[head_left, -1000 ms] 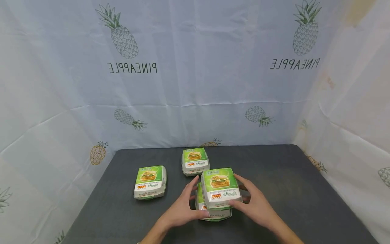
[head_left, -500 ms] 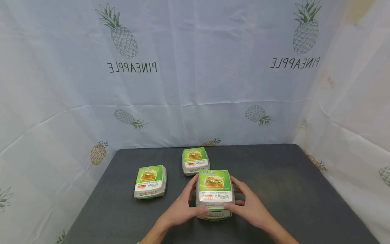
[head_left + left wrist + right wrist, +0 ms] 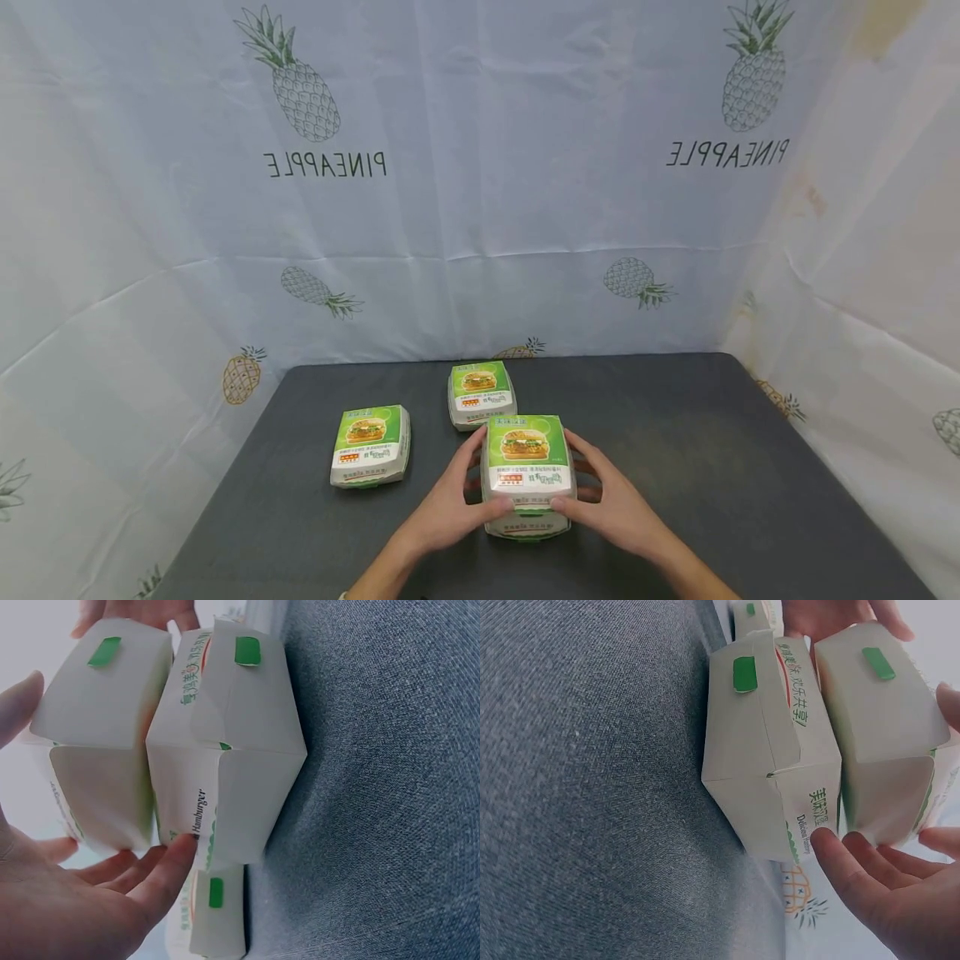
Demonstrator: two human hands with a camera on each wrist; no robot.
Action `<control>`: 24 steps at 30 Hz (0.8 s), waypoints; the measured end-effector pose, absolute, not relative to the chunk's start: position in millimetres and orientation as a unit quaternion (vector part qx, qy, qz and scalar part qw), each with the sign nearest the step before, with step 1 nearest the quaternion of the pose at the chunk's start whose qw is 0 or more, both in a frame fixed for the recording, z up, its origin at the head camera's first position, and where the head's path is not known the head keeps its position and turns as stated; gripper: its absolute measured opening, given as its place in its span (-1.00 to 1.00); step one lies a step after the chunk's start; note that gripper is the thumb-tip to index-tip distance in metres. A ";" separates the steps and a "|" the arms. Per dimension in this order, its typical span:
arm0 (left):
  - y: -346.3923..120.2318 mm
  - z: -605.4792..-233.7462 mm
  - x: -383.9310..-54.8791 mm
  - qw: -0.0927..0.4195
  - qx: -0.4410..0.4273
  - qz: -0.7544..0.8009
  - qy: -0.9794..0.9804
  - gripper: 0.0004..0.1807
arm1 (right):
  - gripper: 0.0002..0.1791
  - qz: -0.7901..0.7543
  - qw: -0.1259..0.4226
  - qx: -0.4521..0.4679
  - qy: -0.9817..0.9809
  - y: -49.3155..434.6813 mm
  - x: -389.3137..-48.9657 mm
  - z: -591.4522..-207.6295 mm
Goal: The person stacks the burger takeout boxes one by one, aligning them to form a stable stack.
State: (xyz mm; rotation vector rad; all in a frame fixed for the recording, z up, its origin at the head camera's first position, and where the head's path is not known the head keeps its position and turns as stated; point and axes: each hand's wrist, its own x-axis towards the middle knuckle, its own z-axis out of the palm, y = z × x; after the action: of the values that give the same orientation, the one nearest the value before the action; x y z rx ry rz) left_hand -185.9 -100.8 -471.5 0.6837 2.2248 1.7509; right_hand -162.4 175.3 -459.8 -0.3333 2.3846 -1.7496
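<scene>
In the head view, a green and white burger box (image 3: pixel 528 458) sits over another burger box (image 3: pixel 529 525), whose front edge alone shows beneath it. My left hand (image 3: pixel 452 502) holds the upper box at its left side, thumb on the front corner. From the other side my right hand (image 3: pixel 617 508) grips it the same way. Both wrist views show the upper box (image 3: pixel 101 712) right against the lower box (image 3: pixel 772 727), nearly lined up. Some fingertips (image 3: pixel 826 841) of each hand reach down to the lower box's side.
Two more burger boxes lie on the dark table (image 3: pixel 675 450): one box (image 3: pixel 371 447) to the left, another box (image 3: pixel 482 396) just behind the stack. White cloth (image 3: pixel 480 167) printed with pineapples hangs behind the table and on both sides.
Both hands have brought the upper box leftward and down, from a skewed place above the lower box to lying squarely over it. In the last half second it has barely shifted.
</scene>
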 end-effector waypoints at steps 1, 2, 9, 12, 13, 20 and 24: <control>-100.8 -471.4 -185.8 0.114 0.234 0.598 0.758 0.01 | 0.01 -0.585 0.082 -0.113 0.799 175.6 -162.4 -459.9; -100.9 -471.2 -185.7 0.112 0.235 0.599 0.758 0.01 | 0.00 -0.585 0.081 -0.116 0.799 175.9 -162.4 -460.1; -101.4 -472.0 -186.5 0.108 0.231 0.598 0.760 -0.02 | -0.02 -0.593 0.090 -0.127 0.790 177.0 -162.5 -461.2; -101.5 -472.8 -187.1 0.110 0.230 0.598 0.760 -0.02 | -0.02 -0.606 0.101 -0.132 0.778 177.1 -162.5 -461.7; -101.6 -473.1 -187.2 0.110 0.231 0.598 0.760 -0.02 | -0.02 -0.609 0.103 -0.133 0.775 176.9 -162.4 -461.9; -102.9 -473.6 -187.3 0.110 0.232 0.603 0.756 -0.02 | -0.03 -0.608 0.094 -0.137 0.776 176.4 -162.0 -464.4; -105.1 -472.2 -186.8 0.112 0.235 0.597 0.759 0.00 | -0.04 -0.591 0.076 -0.132 0.792 176.4 -160.9 -463.7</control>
State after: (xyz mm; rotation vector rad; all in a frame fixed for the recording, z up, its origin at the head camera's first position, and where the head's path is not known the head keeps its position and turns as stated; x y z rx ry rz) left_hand -186.8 -105.1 -472.2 0.6889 2.2273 1.7533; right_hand -160.9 176.4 -463.7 -0.3959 2.3757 -1.7722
